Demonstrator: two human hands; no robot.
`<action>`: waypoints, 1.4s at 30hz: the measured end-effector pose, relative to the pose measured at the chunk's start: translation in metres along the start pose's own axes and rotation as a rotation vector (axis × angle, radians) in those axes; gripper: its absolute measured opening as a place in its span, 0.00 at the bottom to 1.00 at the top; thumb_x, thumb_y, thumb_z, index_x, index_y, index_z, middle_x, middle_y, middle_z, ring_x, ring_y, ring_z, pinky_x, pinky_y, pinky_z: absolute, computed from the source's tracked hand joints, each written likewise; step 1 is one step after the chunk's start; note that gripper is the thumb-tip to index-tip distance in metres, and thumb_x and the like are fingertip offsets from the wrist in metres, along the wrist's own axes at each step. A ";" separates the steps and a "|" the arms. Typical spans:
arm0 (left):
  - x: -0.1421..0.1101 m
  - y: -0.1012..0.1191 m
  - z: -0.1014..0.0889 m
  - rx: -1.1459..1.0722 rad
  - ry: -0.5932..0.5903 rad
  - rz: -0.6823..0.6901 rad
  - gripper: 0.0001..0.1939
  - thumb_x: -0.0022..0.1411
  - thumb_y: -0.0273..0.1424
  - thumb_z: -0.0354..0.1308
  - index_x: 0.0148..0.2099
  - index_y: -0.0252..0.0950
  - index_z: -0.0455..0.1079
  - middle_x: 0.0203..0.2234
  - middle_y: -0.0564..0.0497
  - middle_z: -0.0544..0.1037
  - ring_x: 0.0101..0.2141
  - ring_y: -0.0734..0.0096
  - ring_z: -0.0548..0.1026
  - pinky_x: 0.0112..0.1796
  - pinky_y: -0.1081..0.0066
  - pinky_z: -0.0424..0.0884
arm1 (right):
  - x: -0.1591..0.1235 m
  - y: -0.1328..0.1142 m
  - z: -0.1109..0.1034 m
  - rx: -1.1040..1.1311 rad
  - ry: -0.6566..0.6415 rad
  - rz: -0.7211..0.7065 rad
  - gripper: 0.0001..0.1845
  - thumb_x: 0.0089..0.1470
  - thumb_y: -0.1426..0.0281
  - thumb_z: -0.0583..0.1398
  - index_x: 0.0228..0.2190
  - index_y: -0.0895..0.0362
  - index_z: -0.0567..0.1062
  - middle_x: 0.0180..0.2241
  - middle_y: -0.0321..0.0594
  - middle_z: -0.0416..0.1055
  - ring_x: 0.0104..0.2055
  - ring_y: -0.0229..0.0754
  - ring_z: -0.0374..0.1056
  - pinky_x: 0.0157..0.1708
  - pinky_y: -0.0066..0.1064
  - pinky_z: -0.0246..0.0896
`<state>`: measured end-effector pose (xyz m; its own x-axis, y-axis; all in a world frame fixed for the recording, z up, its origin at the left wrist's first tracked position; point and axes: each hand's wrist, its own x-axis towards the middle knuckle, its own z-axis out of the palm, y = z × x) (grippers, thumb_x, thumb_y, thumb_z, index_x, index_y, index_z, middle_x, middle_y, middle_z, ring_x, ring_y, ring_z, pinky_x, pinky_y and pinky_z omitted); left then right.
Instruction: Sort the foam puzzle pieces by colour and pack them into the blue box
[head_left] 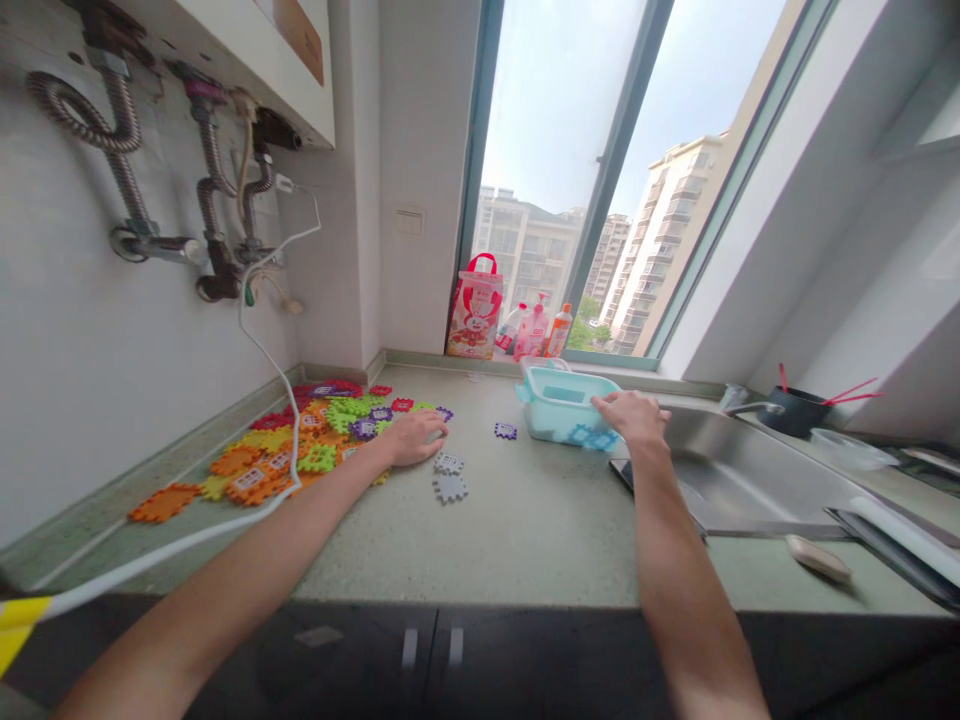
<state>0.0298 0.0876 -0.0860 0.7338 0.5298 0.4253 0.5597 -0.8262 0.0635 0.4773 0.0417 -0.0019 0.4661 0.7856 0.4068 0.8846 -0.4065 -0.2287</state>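
Observation:
My right hand [634, 413] grips the near right rim of a light-blue plastic bin [551, 422] on the counter, thumb and fingers closed over its edge. Purple shapes show through the bin's lower wall. My left hand [416, 437] rests palm down at the right side of a heap of notched plastic building pieces, its fingers curled; what lies under them is hidden. Orange pieces [259, 478], green pieces [351, 412] and a purple piece [364, 428] are in that heap. Just in front of my left fingers lie two grey pieces [450, 488]. A lone purple piece [505, 431] sits left of the bin.
A white cable [259, 345] hangs down across the heap. The steel sink [739, 470] is at right, with a soap bar [819, 558] near its front edge. Bottles [534, 330] and a red-handled bag [477, 310] stand by the window. Metal hoses [127, 190] run along the left wall.

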 end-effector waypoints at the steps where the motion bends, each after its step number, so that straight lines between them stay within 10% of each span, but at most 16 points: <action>1: 0.000 0.000 0.001 -0.001 -0.002 -0.003 0.10 0.68 0.32 0.58 0.48 0.37 0.78 0.50 0.43 0.82 0.56 0.55 0.76 0.62 0.56 0.68 | -0.001 -0.003 0.000 0.014 0.055 -0.030 0.23 0.59 0.52 0.60 0.44 0.52 0.86 0.49 0.56 0.77 0.55 0.66 0.66 0.54 0.61 0.58; 7: 0.001 0.000 0.001 0.004 -0.015 -0.017 0.10 0.68 0.32 0.59 0.48 0.38 0.77 0.50 0.44 0.82 0.56 0.55 0.76 0.63 0.57 0.67 | -0.036 -0.069 0.005 0.290 0.382 -0.556 0.16 0.64 0.66 0.58 0.47 0.55 0.83 0.51 0.50 0.77 0.56 0.58 0.66 0.59 0.51 0.59; 13: 0.000 0.000 0.001 0.017 -0.004 -0.010 0.10 0.69 0.33 0.58 0.49 0.40 0.77 0.50 0.45 0.81 0.55 0.57 0.76 0.63 0.57 0.66 | -0.113 -0.146 0.034 0.533 -0.247 -1.221 0.15 0.67 0.62 0.61 0.52 0.47 0.83 0.47 0.42 0.80 0.50 0.48 0.74 0.54 0.38 0.67; 25: 0.001 -0.002 0.006 0.026 -0.005 -0.026 0.10 0.70 0.35 0.58 0.50 0.40 0.76 0.50 0.44 0.80 0.55 0.56 0.76 0.61 0.59 0.68 | -0.131 -0.159 0.068 0.535 -0.365 -1.072 0.20 0.58 0.62 0.69 0.52 0.47 0.83 0.45 0.42 0.82 0.46 0.47 0.78 0.51 0.35 0.69; 34: 0.000 -0.001 0.003 0.010 -0.042 -0.055 0.12 0.70 0.35 0.57 0.51 0.39 0.76 0.52 0.43 0.80 0.56 0.55 0.75 0.60 0.59 0.68 | -0.126 -0.150 0.038 0.690 -0.706 -1.109 0.17 0.52 0.68 0.69 0.46 0.53 0.83 0.42 0.38 0.81 0.43 0.43 0.76 0.45 0.32 0.69; 42: 0.001 0.001 0.002 0.017 -0.062 -0.068 0.12 0.70 0.35 0.57 0.51 0.37 0.76 0.53 0.43 0.80 0.57 0.55 0.74 0.61 0.59 0.67 | -0.139 -0.154 0.031 0.489 -0.656 -1.166 0.16 0.50 0.64 0.72 0.41 0.54 0.82 0.42 0.41 0.77 0.39 0.41 0.72 0.42 0.30 0.64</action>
<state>0.0318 0.0875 -0.0873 0.7161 0.5955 0.3640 0.6149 -0.7851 0.0747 0.2759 0.0096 -0.0507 -0.7241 0.6782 0.1254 0.5944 0.7058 -0.3855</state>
